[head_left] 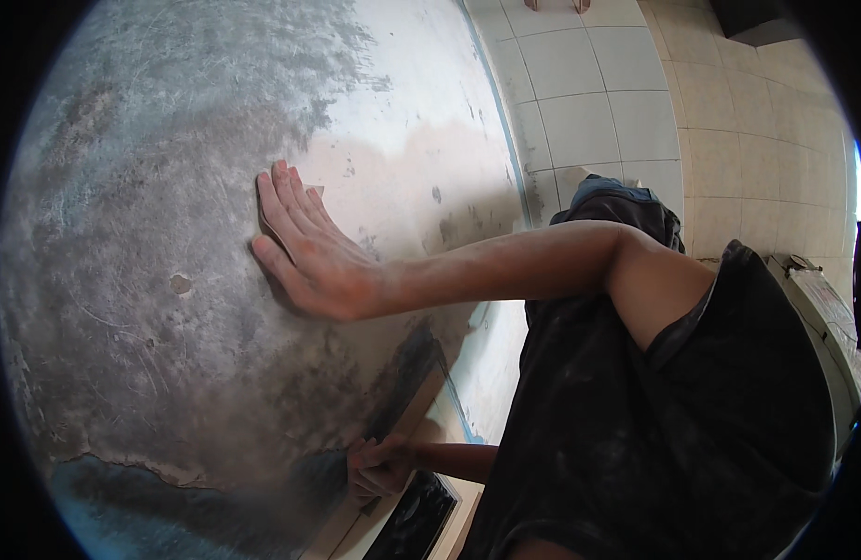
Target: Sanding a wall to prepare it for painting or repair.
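the right hand (pixel 333 271) lies against the grey, scuffed wall (pixel 151 215), its fingers outstretched toward eleven o'clock, unclenched and laid over a thin sheet (pixel 318 190). that sheet sits toward ten o'clock of the view, mostly hidden, with one pale corner showing beside the fingers on their two o'clock side. to handle it well, the pressure is best shared along the whole length of the fingers rather than dug in at the tips, and the loose corner is best pressed flat so that it does not catch. a pale patch (pixel 402 177) begins at one o'clock from the hand, where an even touch across the border seems wise; the chipped spot (pixel 180 283) at nine o'clock probably wants a lighter one. the left hand (pixel 382 467), toward seven o'clock, is at a beige ledge (pixel 333 532); its fingers look curled, but whether they grasp anything cannot be told.
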Motion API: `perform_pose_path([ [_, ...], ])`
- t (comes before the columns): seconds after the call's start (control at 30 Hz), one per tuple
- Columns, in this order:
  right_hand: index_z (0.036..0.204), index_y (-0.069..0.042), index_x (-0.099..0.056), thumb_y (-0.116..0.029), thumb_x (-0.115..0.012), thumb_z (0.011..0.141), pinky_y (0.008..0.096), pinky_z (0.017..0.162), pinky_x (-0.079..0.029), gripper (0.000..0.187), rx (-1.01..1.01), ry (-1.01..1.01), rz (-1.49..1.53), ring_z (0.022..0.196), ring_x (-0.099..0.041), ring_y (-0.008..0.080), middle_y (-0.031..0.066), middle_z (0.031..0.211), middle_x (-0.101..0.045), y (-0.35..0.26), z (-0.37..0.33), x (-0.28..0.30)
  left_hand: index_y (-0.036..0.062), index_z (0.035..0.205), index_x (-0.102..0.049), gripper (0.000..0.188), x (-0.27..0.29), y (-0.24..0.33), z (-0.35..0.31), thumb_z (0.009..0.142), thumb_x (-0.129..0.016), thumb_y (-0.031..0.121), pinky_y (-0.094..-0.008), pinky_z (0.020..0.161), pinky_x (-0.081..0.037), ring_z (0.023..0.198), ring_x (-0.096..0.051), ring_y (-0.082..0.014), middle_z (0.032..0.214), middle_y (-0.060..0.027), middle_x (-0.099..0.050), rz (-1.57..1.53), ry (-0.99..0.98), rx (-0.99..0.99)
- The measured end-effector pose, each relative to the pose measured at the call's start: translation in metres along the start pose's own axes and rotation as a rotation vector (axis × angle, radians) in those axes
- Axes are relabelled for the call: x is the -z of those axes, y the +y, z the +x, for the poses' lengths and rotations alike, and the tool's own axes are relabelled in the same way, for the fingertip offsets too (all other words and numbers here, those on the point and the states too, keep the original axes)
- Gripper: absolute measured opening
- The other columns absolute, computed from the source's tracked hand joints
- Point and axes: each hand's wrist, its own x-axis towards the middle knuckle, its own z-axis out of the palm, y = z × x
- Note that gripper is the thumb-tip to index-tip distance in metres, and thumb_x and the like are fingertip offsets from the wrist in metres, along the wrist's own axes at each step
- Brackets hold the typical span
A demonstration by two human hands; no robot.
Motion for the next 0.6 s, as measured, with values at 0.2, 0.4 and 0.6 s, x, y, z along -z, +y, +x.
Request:
perform_pose_path([
  [0.2, 0.143, 0.015, -0.003, -0.031, -0.026, 0.102, 0.0540, 0.116, -0.008, 0.066, -0.018, 0.165, -0.038, 0.141, -0.001, 0.0498, 0.0394, 0.149, -0.003, -0.002, 0.012, 0.001, 0.0151, 0.046, -0.044, 0.055, -0.003, 0.002, 0.000, 0.100, -0.041, 0.022, -0.0331, 0.066, -0.035, 0.051, -0.048, -0.0161, 0.054, 0.0035, -0.058, -0.070, 0.047, -0.020],
  [0.4, 0.144, 0.009, -0.019, -0.025, -0.033, 0.102, 0.0468, 0.113, -0.025, 0.056, 0.363, -0.129, -0.092, 0.139, -0.024, 0.0429, 0.0346, 0.146, -0.026, 0.002, -0.049, 0.028, 0.0147, 0.047, -0.045, 0.052, 0.002, 0.002, -0.002, 0.099, -0.041, 0.021, -0.0333, 0.065, -0.035, 0.052, -0.049, -0.0176, 0.054, 0.0030, -0.059, -0.107, 0.039, 0.022],
  [0.6, 0.132, 0.003, -0.048, -0.032, -0.045, 0.102, 0.0315, 0.095, -0.047, 0.047, -0.272, -0.214, 0.422, 0.107, -0.061, 0.0224, 0.0170, 0.119, -0.062, 0.000, -0.052, 0.077, 0.0097, 0.051, -0.051, 0.052, 0.008, 0.010, -0.006, 0.100, -0.043, 0.028, -0.0364, 0.061, -0.043, 0.053, -0.054, -0.0217, 0.056, -0.0027, -0.059, -0.161, -0.067, 0.080],
])
